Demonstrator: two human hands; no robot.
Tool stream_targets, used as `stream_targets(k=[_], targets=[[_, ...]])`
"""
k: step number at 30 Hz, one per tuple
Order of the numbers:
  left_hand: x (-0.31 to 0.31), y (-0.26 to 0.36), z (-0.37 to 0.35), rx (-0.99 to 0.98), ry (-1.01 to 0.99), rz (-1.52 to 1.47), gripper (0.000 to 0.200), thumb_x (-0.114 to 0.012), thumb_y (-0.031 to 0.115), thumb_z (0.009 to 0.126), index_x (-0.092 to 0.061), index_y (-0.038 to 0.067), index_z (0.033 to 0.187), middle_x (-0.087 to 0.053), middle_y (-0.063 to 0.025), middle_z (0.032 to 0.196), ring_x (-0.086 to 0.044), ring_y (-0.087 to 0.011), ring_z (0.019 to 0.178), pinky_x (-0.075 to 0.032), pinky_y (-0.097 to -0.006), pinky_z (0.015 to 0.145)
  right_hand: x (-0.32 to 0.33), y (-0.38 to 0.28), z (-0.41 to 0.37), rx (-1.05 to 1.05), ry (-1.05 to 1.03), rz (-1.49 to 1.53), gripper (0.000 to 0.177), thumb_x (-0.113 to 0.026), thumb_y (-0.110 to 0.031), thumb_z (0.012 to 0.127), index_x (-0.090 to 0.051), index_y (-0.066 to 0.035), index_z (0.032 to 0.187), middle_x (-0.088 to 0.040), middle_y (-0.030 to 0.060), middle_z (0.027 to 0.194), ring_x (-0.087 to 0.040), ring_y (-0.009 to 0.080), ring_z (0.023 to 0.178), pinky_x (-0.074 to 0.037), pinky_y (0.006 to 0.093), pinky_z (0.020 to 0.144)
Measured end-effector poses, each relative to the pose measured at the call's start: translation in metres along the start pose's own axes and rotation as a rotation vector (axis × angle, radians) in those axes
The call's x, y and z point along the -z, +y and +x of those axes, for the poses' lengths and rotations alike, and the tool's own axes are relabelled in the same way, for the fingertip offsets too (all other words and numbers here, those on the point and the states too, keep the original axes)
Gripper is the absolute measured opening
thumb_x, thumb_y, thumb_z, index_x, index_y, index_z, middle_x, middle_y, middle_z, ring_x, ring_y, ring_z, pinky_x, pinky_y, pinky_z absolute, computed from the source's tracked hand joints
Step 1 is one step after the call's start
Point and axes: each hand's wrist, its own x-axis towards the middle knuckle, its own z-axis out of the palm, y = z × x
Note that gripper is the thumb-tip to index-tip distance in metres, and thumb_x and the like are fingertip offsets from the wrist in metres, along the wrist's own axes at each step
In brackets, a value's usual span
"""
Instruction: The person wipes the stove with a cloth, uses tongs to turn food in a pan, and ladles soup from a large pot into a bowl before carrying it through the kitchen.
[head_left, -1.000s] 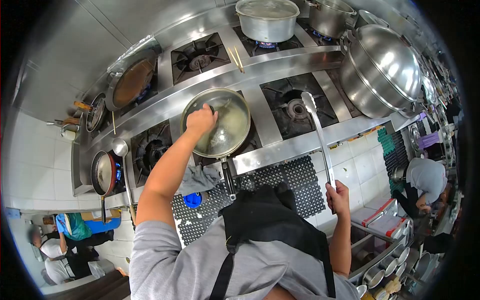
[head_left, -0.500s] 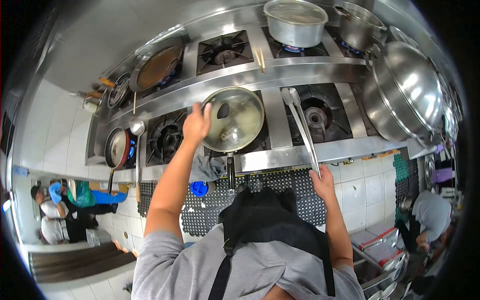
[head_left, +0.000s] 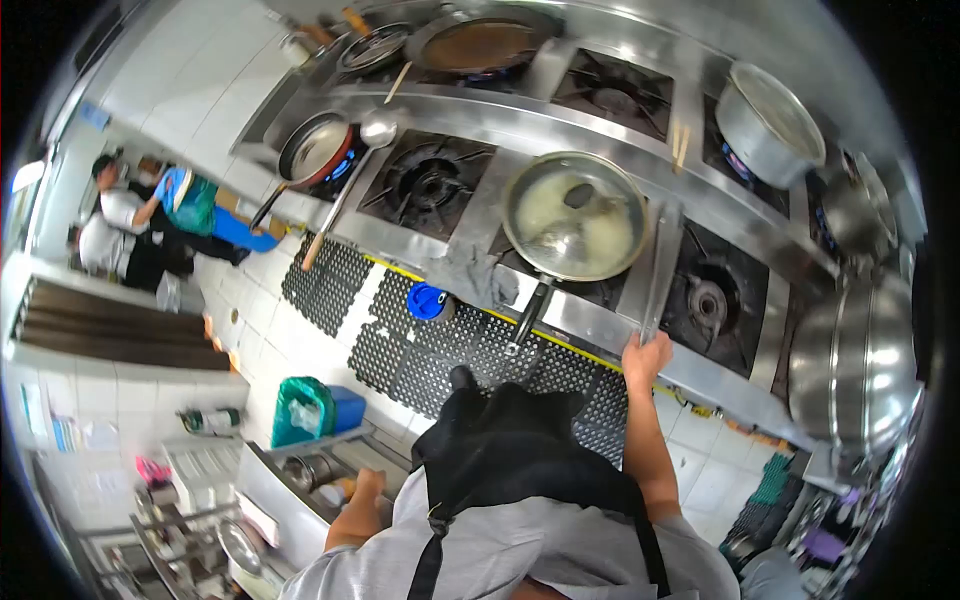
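Observation:
My right hand point(head_left: 647, 360) is closed on the lower end of long metal tongs point(head_left: 662, 270), which lie over the stove's front edge beside a lidded pan. That pan point(head_left: 640, 215) sits on a front burner under a glass lid point(head_left: 560, 195) with a dark knob, its black handle point(head_left: 532, 312) pointing toward me. Low in the view, my left hand point(head_left: 368, 484) is beside an open metal drawer or counter holding bowls; its fingers are hard to make out. A grey cloth point(head_left: 470, 275) hangs on the stove edge left of the pan handle.
A small red pan point(head_left: 314, 150) and a ladle point(head_left: 378, 130) are at the left. Large pots point(head_left: 770, 125) stand on the right. A blue-lidded container point(head_left: 427, 302) is below the stove edge. Two people point(head_left: 125, 215) are at far left. A green-lined bin point(head_left: 303, 410) stands behind.
My left hand has left the lid and moved down and back toward the counter behind me. The view has turned left. My right hand still holds the tongs.

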Motion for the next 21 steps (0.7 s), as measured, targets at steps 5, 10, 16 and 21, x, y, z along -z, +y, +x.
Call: stream_targets(k=[5, 10, 16, 21], targets=[[-0.061, 0.009, 0.006, 0.281, -0.199, -0.779, 0.032, -0.056, 0.026, 0.086, -0.065, 0.005, 0.064, -0.065, -0.0118, 0.061, -0.064, -0.0265, 0.055, -0.052, -0.0393, 0.055, -0.005, -0.016, -0.005, -0.105, 0.033, -0.202, 0.056, -0.070, -0.028, 0.079, -0.050, 0.005, 0.119, -0.051, 0.0259, 0.115, -0.044, 0.0422, 0.113, -0.034, 0.0519, 0.097], [0.003, 0.009, 0.062, 0.265, 0.338, -1.417, 0.030, -0.060, 0.029, 0.090, -0.064, -0.001, 0.086, -0.062, -0.0112, 0.057, -0.058, -0.0194, 0.045, -0.047, -0.0330, 0.043, 0.017, -0.069, -0.028, 0.075, 0.267, -0.178, 0.063, -0.067, -0.030, 0.083, -0.042, 0.003, 0.130, -0.048, 0.0252, 0.121, -0.041, 0.0422, 0.118, -0.032, 0.0522, 0.099], [0.030, -0.069, 0.120, 0.217, 0.248, -1.615, 0.031, -0.061, 0.022, 0.090, -0.054, -0.003, 0.108, -0.064, -0.0130, 0.065, -0.059, -0.0191, 0.045, -0.046, -0.0318, 0.039, 0.027, -0.179, -0.106, 0.589, 0.339, 0.133, 0.044, -0.065, -0.015, 0.081, -0.051, 0.000, 0.120, -0.051, 0.0204, 0.116, -0.046, 0.0371, 0.112, -0.035, 0.0463, 0.098], [0.049, -0.142, 0.108, 0.271, 0.305, -1.628, 0.031, -0.060, 0.024, 0.092, -0.054, -0.002, 0.108, -0.064, -0.0123, 0.067, -0.059, -0.0180, 0.046, -0.043, -0.0298, 0.038, -0.023, -0.269, -0.168, 0.924, -0.151, 0.117, 0.030, -0.068, -0.012, 0.078, -0.060, -0.002, 0.106, -0.055, 0.0161, 0.114, -0.052, 0.0351, 0.108, -0.042, 0.0416, 0.094]])
